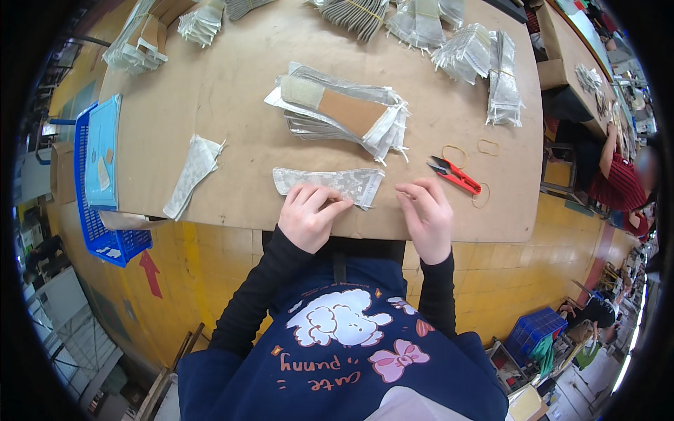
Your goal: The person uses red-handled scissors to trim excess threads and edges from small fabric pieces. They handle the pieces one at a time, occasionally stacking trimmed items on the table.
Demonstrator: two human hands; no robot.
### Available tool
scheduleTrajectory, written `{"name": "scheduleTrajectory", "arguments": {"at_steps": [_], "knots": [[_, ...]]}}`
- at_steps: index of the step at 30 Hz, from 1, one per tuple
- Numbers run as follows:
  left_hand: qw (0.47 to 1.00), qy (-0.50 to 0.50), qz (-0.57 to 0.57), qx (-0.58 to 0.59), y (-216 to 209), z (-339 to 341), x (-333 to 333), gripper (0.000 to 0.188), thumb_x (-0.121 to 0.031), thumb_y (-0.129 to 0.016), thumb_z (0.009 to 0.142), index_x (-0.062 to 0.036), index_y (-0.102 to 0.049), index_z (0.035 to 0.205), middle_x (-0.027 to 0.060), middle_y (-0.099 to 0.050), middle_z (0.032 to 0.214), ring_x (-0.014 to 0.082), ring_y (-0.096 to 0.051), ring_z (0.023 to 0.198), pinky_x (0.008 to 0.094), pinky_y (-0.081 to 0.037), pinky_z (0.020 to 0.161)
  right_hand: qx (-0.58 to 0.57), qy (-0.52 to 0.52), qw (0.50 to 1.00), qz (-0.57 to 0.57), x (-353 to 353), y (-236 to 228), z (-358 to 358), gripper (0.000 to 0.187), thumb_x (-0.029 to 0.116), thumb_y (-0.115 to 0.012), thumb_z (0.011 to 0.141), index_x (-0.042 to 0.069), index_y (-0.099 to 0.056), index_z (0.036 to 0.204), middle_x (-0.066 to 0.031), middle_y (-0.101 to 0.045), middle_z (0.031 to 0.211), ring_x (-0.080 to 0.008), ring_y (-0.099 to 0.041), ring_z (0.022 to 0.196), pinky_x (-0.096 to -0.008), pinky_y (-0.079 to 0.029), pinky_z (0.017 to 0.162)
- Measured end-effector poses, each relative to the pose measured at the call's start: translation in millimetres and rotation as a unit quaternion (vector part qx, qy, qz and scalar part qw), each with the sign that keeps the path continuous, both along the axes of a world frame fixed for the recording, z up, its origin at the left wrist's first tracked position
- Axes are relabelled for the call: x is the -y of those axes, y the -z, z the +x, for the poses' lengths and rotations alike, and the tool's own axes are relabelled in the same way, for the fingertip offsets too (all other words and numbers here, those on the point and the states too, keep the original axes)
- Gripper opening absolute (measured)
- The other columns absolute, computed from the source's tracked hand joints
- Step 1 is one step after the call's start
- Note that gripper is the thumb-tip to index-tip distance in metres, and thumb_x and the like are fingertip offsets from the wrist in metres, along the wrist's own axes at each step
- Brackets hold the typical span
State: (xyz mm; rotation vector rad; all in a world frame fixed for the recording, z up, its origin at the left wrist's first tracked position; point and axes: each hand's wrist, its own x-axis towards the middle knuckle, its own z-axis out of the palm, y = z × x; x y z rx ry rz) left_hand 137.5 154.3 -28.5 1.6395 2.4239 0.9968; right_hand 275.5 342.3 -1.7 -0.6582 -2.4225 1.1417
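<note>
At the left edge, a blue crate (pixel 105 231) of perforated plastic is seen, and beside it a limp lace strip (pixel 191 175). At centre, a clear flat bag (pixel 330 182) holding a pale patterned piece is pressed to the cardboard-covered table (pixel 232 91) by the left hand (pixel 307 216), fingers curled on its lower edge. The right hand (pixel 426 214) rests just beside the bag's right end, fingers bent, holding nothing. The film is best kept flat and smoothed evenly. Above lies a bag stack (pixel 344 112); right, red snips (pixel 455 174) and rubber bands (pixel 488 146).
</note>
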Motion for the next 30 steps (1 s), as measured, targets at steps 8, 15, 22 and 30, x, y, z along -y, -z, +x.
{"name": "scheduleTrajectory", "arguments": {"at_steps": [8,15,22,30], "knots": [[0.998,-0.058,0.015,0.036,4,-6,-21,0.029,-0.015,-0.073,0.078,-0.0151,-0.071,0.107,-0.0005,-0.063,0.101,0.0208,-0.059,0.095,0.0370,-0.043,0.085,0.016,-0.059,0.996,0.062,18,20,-31,0.008,0.012,-0.072,0.081,0.007,-0.067,0.084,-0.0065,-0.060,0.083,-0.0276,-0.059,0.080,-0.0386,-0.046,0.072],[0.997,-0.066,-0.004,0.050,7,-6,-18,0.033,-0.021,-0.076,0.077,-0.0178,-0.071,0.109,-0.0022,-0.063,0.104,0.0198,-0.058,0.099,0.0373,-0.043,0.087,0.074,-0.092,0.986,0.122,21,16,-41,0.008,0.010,-0.071,0.081,0.004,-0.066,0.084,-0.0079,-0.059,0.082,-0.0284,-0.058,0.079,-0.0384,-0.046,0.071],[0.996,-0.068,-0.003,0.055,10,-7,-19,0.033,-0.020,-0.077,0.075,-0.0180,-0.073,0.108,-0.0025,-0.064,0.103,0.0193,-0.057,0.094,0.0354,-0.042,0.086,0.112,-0.145,0.954,0.238,22,21,-44,0.010,0.008,-0.067,0.082,0.005,-0.061,0.089,-0.0092,-0.056,0.086,-0.0268,-0.058,0.083,-0.0377,-0.045,0.073],[0.996,-0.066,-0.009,0.061,8,-7,-18,0.032,-0.021,-0.075,0.078,-0.0183,-0.072,0.109,-0.0024,-0.063,0.103,0.0194,-0.058,0.099,0.0368,-0.043,0.088,0.053,-0.162,0.977,0.126,12,26,-39,0.012,0.008,-0.066,0.083,0.005,-0.057,0.091,-0.0107,-0.054,0.088,-0.0273,-0.057,0.086,-0.0379,-0.045,0.076]]}}
